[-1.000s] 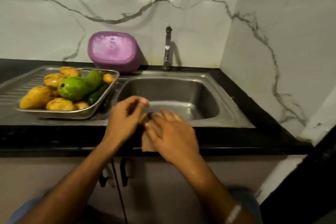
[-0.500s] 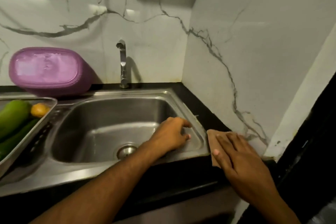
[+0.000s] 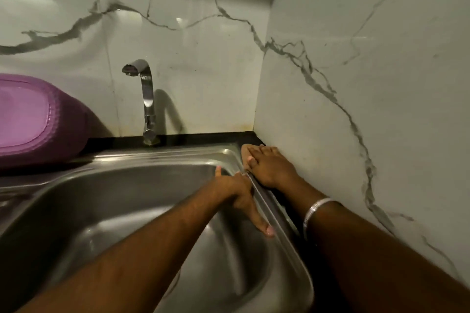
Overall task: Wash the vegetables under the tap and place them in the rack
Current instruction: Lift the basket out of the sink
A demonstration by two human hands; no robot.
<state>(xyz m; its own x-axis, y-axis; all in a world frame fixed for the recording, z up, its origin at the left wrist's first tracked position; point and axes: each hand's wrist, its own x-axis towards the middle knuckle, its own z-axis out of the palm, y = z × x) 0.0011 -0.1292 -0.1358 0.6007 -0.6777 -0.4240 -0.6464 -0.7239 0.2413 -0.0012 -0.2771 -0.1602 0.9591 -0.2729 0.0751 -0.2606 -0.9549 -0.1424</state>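
The steel sink [image 3: 142,185] fills the lower left, with the tap [image 3: 146,99] at its back edge and no water running. My left hand [image 3: 239,193] rests on the sink's right rim, its fingers spread, one finger lying along the rim. My right hand [image 3: 269,165] presses flat on a small tan cloth [image 3: 245,150] on the black counter in the back right corner, against the wall. The vegetables and their tray are out of view.
A purple lidded container [image 3: 38,119] leans against the back wall at the left. The marble side wall [image 3: 368,109] stands close on the right, leaving only a narrow strip of black counter [image 3: 216,136] beside and behind the sink.
The view swung right and closer, so the tray of vegetables left the frame. My right hand slid the cloth from the front counter edge to the back right corner. My left hand moved along the sink's rim.
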